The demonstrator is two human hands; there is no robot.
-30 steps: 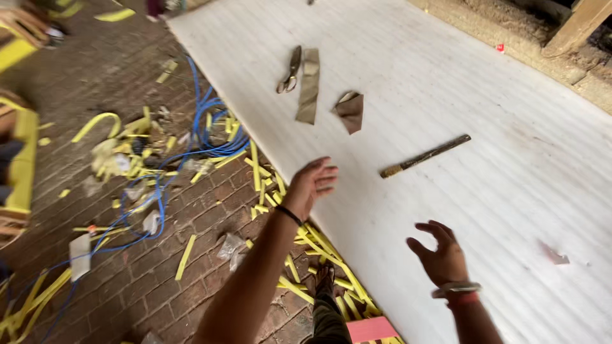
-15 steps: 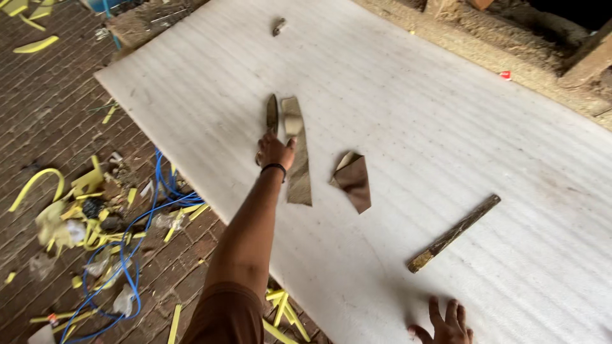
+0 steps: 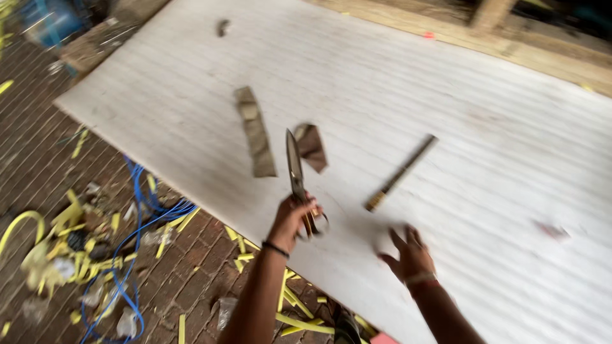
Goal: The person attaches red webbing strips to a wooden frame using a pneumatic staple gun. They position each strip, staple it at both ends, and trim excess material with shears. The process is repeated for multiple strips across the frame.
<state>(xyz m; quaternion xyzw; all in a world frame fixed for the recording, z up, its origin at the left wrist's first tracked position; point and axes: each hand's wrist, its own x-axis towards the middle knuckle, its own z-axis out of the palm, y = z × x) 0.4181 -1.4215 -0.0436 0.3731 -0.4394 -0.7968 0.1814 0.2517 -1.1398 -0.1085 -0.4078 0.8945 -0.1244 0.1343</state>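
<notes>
My left hand (image 3: pixel 291 220) grips the handles of a pair of large dark scissors (image 3: pixel 295 167), blades closed and pointing away from me over the white sheet (image 3: pixel 497 191). My right hand (image 3: pixel 408 253) hovers open, fingers spread, just above the sheet to the right. Beyond the scissor tips lie a long brown strip (image 3: pixel 255 132) and a smaller folded brown piece (image 3: pixel 312 147). A narrow dark ruler-like stick (image 3: pixel 401 172) lies diagonally on the sheet, above my right hand.
The white sheet's edge runs diagonally over a brick floor (image 3: pixel 38 165). Yellow offcuts (image 3: pixel 57 236) and a tangled blue cord (image 3: pixel 137 242) litter the bricks at left. A wooden beam (image 3: pixel 510 44) borders the sheet's far side. A small dark object (image 3: pixel 222 27) lies far up the sheet.
My left hand, which had reached out to the scissors beside the brown strip, has taken hold of them and drawn them back toward me. My right hand has moved further into view.
</notes>
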